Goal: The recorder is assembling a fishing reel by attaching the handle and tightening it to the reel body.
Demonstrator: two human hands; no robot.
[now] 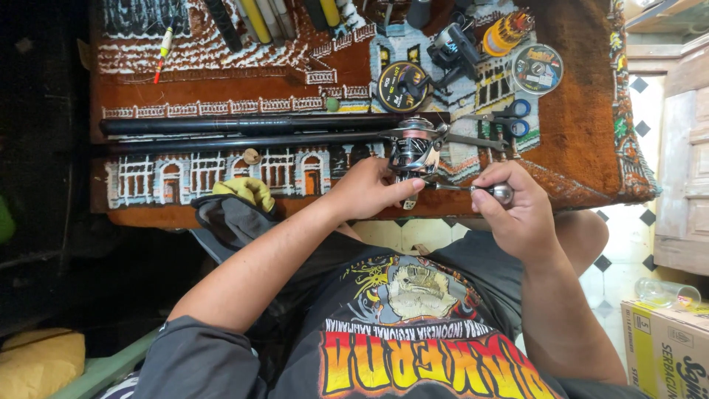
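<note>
On the patterned brown rug (576, 111), along its near edge: one dark fishing rod (244, 137) lying crosswise, carrying a silver spinning reel (413, 148) near its right end. Beyond the rod: blue-handled scissors (509, 122), two flat line spools (402, 85) (537, 69), a second black reel (454, 48), a yellow-wrapped spool (506, 31), a red and yellow float (162, 48), and a row of rod butts (258, 18) at the far edge. Draped over the near edge to my left: a grey and yellow glove (236, 207). Free rug lies to the right of the scissors; the rug edge sits just under my wrists. My left hand (369, 188) comes in from the lower left, fingers curled and pressed against the reel body. My right hand (517, 207) is closed, thumb and fingers pinching the reel's metal handle knob (502, 193). On the tiled floor (613, 273), right: a cardboard box (668, 347) with a clear bottle (665, 292).
</note>
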